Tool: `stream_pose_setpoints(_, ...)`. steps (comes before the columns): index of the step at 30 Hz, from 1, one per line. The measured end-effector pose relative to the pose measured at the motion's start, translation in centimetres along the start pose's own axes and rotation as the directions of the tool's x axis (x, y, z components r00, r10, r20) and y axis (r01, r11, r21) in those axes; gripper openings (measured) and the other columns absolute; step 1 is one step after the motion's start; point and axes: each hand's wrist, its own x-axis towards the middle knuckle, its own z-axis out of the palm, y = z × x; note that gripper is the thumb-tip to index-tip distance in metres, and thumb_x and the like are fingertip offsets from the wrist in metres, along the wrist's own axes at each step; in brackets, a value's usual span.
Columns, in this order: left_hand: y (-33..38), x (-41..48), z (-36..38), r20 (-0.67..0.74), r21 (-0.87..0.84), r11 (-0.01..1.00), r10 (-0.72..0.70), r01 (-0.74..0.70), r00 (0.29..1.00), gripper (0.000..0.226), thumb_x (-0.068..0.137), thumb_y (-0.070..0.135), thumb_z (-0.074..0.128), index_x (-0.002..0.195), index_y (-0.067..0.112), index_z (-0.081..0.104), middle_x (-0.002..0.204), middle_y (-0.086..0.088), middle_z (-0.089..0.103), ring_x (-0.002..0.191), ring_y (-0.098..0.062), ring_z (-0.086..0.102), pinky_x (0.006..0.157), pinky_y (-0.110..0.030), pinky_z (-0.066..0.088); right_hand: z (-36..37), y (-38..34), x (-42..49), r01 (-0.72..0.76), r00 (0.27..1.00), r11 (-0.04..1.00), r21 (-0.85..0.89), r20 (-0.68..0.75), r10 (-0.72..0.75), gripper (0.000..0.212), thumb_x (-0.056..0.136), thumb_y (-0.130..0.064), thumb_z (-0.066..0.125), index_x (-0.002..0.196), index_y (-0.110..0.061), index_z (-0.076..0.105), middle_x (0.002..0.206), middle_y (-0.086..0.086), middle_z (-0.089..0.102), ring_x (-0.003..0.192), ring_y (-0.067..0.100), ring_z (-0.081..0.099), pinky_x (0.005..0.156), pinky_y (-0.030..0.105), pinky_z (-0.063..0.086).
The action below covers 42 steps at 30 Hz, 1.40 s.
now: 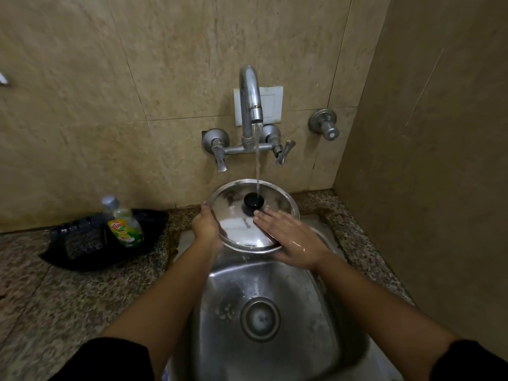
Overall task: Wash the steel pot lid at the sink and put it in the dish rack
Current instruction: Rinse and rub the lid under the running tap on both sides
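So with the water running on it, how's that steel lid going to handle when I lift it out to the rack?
The steel pot lid is wet and glossy, so probably slippery at the rim. It looks thin, likely light and stiff. The black knob probably offers a surer grip than the left hand edge hold.

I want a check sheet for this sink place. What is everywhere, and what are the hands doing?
Surface: speckled stone counter around a steel sink; the basin is wet.
Job's things: steel lid with a black knob, held tilted above the sink; water from the tap lands by the knob. No dish rack seen.
Clutter: soap bottle leaning in a black tray on the counter, left of the sink.
Grippers: left hand grips the lid's left rim; right hand lies flat on the lid's top, fingers near the knob.
Cables: nothing seen.
Surroundings: tan tiled wall, two tap handles, a white wall plate behind the tap, a separate valve to the right.
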Motion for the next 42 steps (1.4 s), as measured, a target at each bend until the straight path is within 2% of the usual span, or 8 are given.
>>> stream_pose_setpoints(4, 0.0, -0.2, -2.1, 0.150, -0.086, 0.988, -0.118, 0.132, 0.982, 0.054, 0.098, 0.044, 0.035, 0.118, 0.000, 0.059, 0.106, -0.017, 0.066, 0.089, -0.029, 0.063, 0.071, -0.035, 0.052, -0.3, -0.8, 1.0, 0.067, 0.977, 0.994, 0.085, -0.210, -0.047, 0.051, 0.086, -0.004, 0.056, 0.136, -0.016, 0.052, 0.140, 0.002, 0.054, 0.132, 0.016, 0.047, 0.111, 0.033, 0.034)
stream_pose_setpoints(9, -1.7, 0.5, -5.7, 0.163, 0.131, 0.986, -0.122, 0.101, 0.979, 0.071, 0.084, 0.076, 0.018, 0.062, 0.016, 0.048, 0.046, 0.003, 0.041, 0.029, -0.009, 0.036, 0.037, -0.015, 0.029, -2.9, -2.3, 2.0, -0.239, 0.940, 0.847, 0.475, -0.105, 0.324, 0.031, 0.088, -0.013, 0.062, 0.118, -0.019, 0.067, 0.106, 0.007, 0.074, 0.094, 0.017, 0.069, 0.084, 0.032, 0.054)
stream_pose_setpoints(21, -7.9, -1.5, -6.8, 0.345, 0.004, 0.987, -0.154, 0.162, 0.926, 0.047, 0.093, 0.053, 0.042, 0.104, 0.016, 0.069, 0.105, -0.009, 0.073, 0.091, -0.024, 0.071, 0.072, -0.032, 0.055, 2.5, -1.2, -0.9, -0.412, 0.411, -0.419, 0.809, 0.576, 0.707, 0.026, 0.088, -0.020, 0.064, 0.107, -0.002, 0.068, 0.096, 0.019, 0.073, 0.086, 0.033, 0.069, 0.082, 0.045, 0.057)
stream_pose_setpoints(25, -7.9, -2.1, -5.5, 0.139, -0.012, 1.000, 0.029, -0.028, 0.990, 0.031, 0.097, 0.036, 0.044, 0.089, 0.016, 0.066, 0.088, -0.005, 0.069, 0.080, -0.021, 0.065, 0.070, -0.029, 0.052, 4.1, -1.2, 0.0, -0.712, 0.311, 0.007, 0.702, 0.307, 0.899, 0.033, 0.097, -0.036, 0.043, 0.106, -0.012, 0.064, 0.117, 0.019, 0.066, 0.106, 0.037, 0.061, 0.094, 0.045, 0.049)
stream_pose_setpoints(28, -7.7, -2.3, -4.5, 0.078, -0.043, 0.999, 0.028, -0.025, 0.997, 0.034, 0.098, 0.035, 0.043, 0.090, 0.011, 0.066, 0.082, -0.005, 0.068, 0.075, -0.019, 0.064, 0.069, -0.028, 0.051, 3.6, -2.9, 1.9, -0.819, 0.564, 0.547, 0.172, 0.074, 0.822, 0.049, 0.099, -0.039, 0.031, 0.139, -0.013, 0.041, 0.150, 0.013, 0.039, 0.138, 0.032, 0.035, 0.110, 0.044, 0.028)
stream_pose_setpoints(32, -7.0, -2.7, -2.6, 0.081, -0.063, 0.997, 0.043, -0.038, 0.996, 0.035, 0.098, 0.036, 0.042, 0.090, 0.011, 0.066, 0.082, -0.008, 0.068, 0.076, -0.020, 0.064, 0.067, -0.029, 0.051, 3.4, -6.4, 4.9, -0.493, 0.840, 0.849, 0.190, 0.357, 0.408, 0.060, 0.102, -0.043, 0.021, 0.153, -0.015, 0.005, 0.162, 0.005, -0.001, 0.149, 0.019, -0.002, 0.120, 0.041, 0.000)
stream_pose_setpoints(36, -5.8, -1.8, -2.4, 0.075, -0.033, 0.998, 0.056, -0.054, 0.996, 0.040, 0.097, 0.040, 0.041, 0.078, 0.014, 0.064, 0.086, -0.011, 0.069, 0.079, -0.025, 0.067, 0.078, -0.035, 0.054, 1.1, -7.5, 2.1, -0.217, 0.908, 0.944, 0.249, 0.407, 0.101, 0.059, 0.102, -0.043, 0.018, 0.152, -0.023, -0.006, 0.160, -0.007, -0.012, 0.146, 0.008, -0.014, 0.116, 0.030, -0.008)
stream_pose_setpoints(42, -5.9, -2.4, -2.7, 0.089, 0.011, 0.999, 0.052, -0.054, 0.995, 0.040, 0.096, 0.044, 0.042, 0.078, 0.015, 0.063, 0.082, -0.007, 0.068, 0.083, -0.028, 0.066, 0.083, -0.041, 0.054, 0.9, -1.3, 1.0, -0.476, 0.836, 0.871, -0.122, 0.247, 0.491, 0.073, 0.092, -0.056, 0.012, 0.152, -0.015, 0.007, 0.162, 0.007, 0.004, 0.149, 0.022, 0.001, 0.121, 0.039, 0.004)
